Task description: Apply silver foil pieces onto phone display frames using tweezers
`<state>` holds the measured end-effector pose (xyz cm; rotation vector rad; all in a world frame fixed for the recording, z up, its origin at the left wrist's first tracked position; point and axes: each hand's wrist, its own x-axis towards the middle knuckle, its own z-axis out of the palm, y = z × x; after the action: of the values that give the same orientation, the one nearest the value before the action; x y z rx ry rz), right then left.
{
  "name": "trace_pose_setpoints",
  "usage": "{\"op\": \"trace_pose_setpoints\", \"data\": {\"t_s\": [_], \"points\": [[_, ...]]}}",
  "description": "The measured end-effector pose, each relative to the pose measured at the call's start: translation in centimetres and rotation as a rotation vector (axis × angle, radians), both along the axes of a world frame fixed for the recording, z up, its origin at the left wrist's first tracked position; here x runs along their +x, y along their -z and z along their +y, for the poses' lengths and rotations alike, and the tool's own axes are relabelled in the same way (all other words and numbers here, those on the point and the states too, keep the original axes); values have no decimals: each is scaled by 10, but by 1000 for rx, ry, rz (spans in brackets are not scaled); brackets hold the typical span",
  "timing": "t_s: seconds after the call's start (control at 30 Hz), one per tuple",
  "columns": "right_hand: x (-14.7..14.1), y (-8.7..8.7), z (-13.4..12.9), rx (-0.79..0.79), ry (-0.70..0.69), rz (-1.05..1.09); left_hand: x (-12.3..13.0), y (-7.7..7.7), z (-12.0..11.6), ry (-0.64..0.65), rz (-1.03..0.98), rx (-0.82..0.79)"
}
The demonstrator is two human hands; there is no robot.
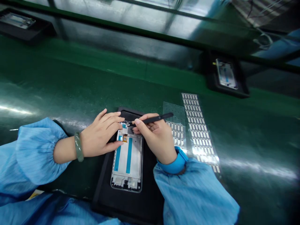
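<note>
A phone frame (123, 170) with blue adhesive strips lies in a black tray (150, 200) in front of me. My left hand (102, 132) rests along its upper left edge, fingers spread and fingertips touching the frame. Between the fingers of my right hand (158, 137) are black tweezers (156, 118), tips pointing left at the top part of the frame. Whether the tips pinch anything is too small to tell. Near the tips sit a small blue-and-white piece (124, 125) and an orange flex part (125, 138).
Right of the tray lie two sheets of small labels, a partly used one (174, 109) and a longer one (199, 125). Other black trays with phone frames stand at the back right (243, 90) and back left (30, 34). A metal rail runs behind the green bench (77, 84).
</note>
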<state>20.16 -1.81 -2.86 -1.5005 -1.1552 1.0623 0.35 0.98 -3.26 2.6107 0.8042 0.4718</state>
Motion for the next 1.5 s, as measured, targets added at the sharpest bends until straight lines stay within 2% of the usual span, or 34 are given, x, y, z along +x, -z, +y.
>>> {"op": "trace_pose_setpoints", "data": {"t_s": [0.27, 0.5, 0.7, 0.87, 1.03, 1.5], "points": [[-1, 2, -6, 120, -56, -283, 1, -3, 2, 29, 65, 103], [1, 0, -7, 228, -133, -348, 3, -8, 1, 41, 143, 154], [4, 1, -6, 211, 5, -176, 4, -7, -1, 27, 125, 132], [2, -1, -2, 198, -68, -91, 3, -5, 0, 16, 119, 115], [1, 0, -2, 198, -68, -17, 2, -2, -1, 13, 115, 99], [1, 0, -1, 167, -106, -73, 2, 1, 0, 2, 105, 59]]}}
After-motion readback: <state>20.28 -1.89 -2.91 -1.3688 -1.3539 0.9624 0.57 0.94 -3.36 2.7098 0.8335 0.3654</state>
